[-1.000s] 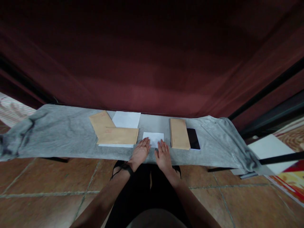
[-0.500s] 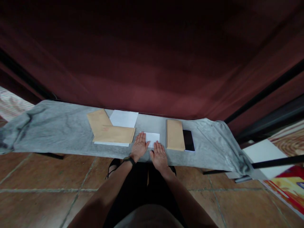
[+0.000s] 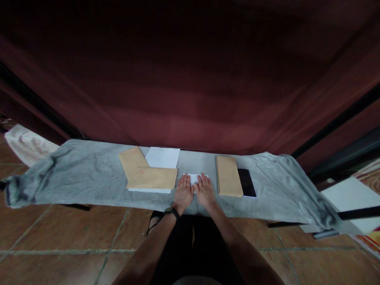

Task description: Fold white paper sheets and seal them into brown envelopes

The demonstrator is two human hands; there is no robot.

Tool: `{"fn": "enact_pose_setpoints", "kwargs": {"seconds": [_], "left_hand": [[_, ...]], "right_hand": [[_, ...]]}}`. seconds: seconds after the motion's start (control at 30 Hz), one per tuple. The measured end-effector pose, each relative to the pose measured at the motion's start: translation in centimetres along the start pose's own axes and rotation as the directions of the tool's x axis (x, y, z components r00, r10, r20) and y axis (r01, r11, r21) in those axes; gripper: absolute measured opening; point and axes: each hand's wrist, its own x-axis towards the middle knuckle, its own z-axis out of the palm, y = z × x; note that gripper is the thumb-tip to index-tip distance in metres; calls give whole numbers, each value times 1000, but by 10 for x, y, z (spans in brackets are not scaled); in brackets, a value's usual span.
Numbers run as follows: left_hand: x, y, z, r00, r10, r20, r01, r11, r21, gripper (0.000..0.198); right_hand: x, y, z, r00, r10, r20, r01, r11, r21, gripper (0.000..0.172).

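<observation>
A small folded sheet of white paper (image 3: 194,178) lies on the grey cloth, partly hidden under my hands. My left hand (image 3: 184,192) presses flat on its left side, fingers stretched out and pointing away from me. On its right side my right hand (image 3: 205,190) also lies flat, the thumbs close together. Left of my hands, brown envelopes (image 3: 152,177) overlap, with white paper showing below them. A white sheet (image 3: 163,157) lies behind. To the right is a stack of brown envelopes (image 3: 229,176), beside a dark-screened phone (image 3: 246,182).
The grey cloth (image 3: 89,174) covers a long, narrow bench. A dark red curtain (image 3: 190,99) hangs along its far edge. Black metal bars (image 3: 332,120) slant at both sides. A white board (image 3: 354,202) stands at the right, above the brown tiled floor (image 3: 86,229).
My right hand has moved up onto the white paper, closer to my left hand, and more of the paper is covered. The whole view has shifted slightly.
</observation>
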Motion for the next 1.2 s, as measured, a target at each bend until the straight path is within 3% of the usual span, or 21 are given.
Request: {"fn": "enact_pose_setpoints", "kwargs": {"seconds": [0.1, 0.23, 0.3, 0.4, 0.47, 0.57, 0.73, 0.9, 1.07, 1.2], "left_hand": [[-11, 2, 0, 1000, 0, -25, 0, 1000, -15, 61], [-34, -12, -16, 987, 145, -66, -148, 988, -53, 60], [-41, -33, -30, 977, 196, -88, -201, 978, -49, 64], [-42, -80, -50, 991, 76, -112, -79, 997, -19, 73], [-41, -111, -56, 995, -11, -102, 13, 1000, 20, 83], [-45, -137, -54, 996, -24, -89, 30, 998, 62, 88], [-56, -137, -38, 985, -23, -170, 40, 994, 99, 80], [-57, -134, -37, 976, -41, -212, 53, 997, 52, 81], [-55, -129, -64, 951, -68, -301, 77, 997, 16, 93], [-45, -118, -100, 958, 72, -279, -54, 996, 71, 103]], "right_hand": [[1, 4, 5, 999, 24, -35, -25, 999, -45, 55], [-1, 9, 10, 999, 28, -43, -31, 997, -67, 57], [-1, 10, 9, 998, 39, -40, -41, 998, -55, 57], [5, 1, 4, 994, 79, -73, -79, 997, 4, 52], [14, -17, 0, 991, 105, -87, -98, 991, 88, 49], [32, -60, -3, 987, 146, 66, -158, 949, 271, 42], [60, -114, 6, 969, 207, 135, -238, 928, 286, 21], [76, -126, 8, 961, 241, 139, -275, 897, 345, 14], [61, -116, -9, 988, 138, 72, -156, 843, 516, 15], [30, -92, -32, 998, 63, 22, -62, 778, 626, 13]]}}
